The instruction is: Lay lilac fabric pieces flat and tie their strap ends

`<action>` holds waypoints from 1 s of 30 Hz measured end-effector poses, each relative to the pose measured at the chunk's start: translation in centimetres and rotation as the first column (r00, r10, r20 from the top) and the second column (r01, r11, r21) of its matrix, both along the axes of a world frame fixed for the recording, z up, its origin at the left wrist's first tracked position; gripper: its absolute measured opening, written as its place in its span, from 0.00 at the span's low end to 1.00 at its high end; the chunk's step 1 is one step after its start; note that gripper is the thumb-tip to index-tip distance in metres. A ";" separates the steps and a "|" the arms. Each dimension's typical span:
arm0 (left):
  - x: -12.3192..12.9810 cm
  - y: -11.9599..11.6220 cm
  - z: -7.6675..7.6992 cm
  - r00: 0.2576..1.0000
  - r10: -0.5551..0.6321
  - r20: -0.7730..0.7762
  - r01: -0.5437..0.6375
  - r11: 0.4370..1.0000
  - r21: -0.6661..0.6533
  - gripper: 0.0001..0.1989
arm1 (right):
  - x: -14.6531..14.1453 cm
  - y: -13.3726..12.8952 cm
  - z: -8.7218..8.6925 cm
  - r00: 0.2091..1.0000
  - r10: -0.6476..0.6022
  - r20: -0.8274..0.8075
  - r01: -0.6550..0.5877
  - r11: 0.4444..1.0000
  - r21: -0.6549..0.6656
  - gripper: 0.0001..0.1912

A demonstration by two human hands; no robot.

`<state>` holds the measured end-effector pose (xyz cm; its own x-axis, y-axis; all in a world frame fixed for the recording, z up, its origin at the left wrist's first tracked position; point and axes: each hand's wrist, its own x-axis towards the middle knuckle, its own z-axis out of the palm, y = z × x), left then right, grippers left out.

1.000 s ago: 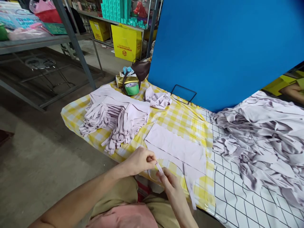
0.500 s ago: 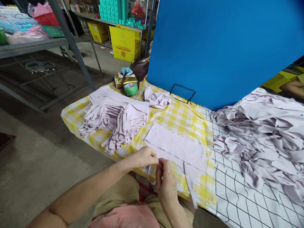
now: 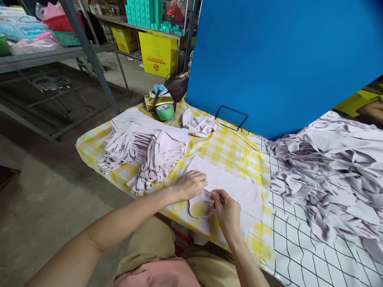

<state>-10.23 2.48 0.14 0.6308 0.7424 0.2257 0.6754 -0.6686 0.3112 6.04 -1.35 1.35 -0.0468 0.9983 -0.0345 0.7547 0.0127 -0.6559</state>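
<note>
A pale lilac piece of clothing (image 3: pixel 236 185) with thin straps lies spread on the tablecloth in front of me. My left hand (image 3: pixel 192 184) rests on its left part, palm down, fingers lying over the fabric. My right hand (image 3: pixel 228 210) is closed in a pinch at the lower edge, on what looks like a thin strap; its fingertips partly hide it. One strap (image 3: pixel 190 210) curves in a loop between the hands. To the left sits a stack of similar lilac pieces (image 3: pixel 143 125), their straps hanging toward me.
A yellow checked tablecloth (image 3: pixel 230 145) covers the table. Behind are a crumpled lilac cloth (image 3: pixel 199 122), a green tape roll (image 3: pixel 165 112), a black wire frame (image 3: pixel 231 117) and a tall blue board (image 3: pixel 269 59). At right lies a large lilac fabric heap (image 3: pixel 332 175). A metal rack (image 3: pixel 92 59) stands left.
My hands were together in front of the cloth's near edge. The left has moved up onto the fabric, and the right has shifted right and slightly up. The near part now lies flatter.
</note>
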 end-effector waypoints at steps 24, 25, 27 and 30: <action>0.3 2.9 -0.7 0.996 0.025 0.089 -0.007 0.980 -0.197 0.05 | -0.5 4.0 1.9 0.729 0.361 0.581 -0.357 0.925 -0.127 0.11; 0.3 3.0 -0.6 0.996 0.025 0.082 -0.008 0.980 -0.198 0.05 | -0.5 4.0 1.9 0.722 0.365 0.588 -0.359 0.924 -0.132 0.11; 0.3 3.0 -0.6 0.997 0.020 0.069 -0.007 0.981 -0.196 0.05 | -0.6 4.0 1.8 0.709 0.371 0.600 -0.363 0.921 -0.140 0.11; 0.3 3.1 -0.6 0.998 0.012 0.059 0.000 0.981 -0.192 0.04 | -0.6 4.0 1.7 0.694 0.377 0.614 -0.366 0.918 -0.150 0.10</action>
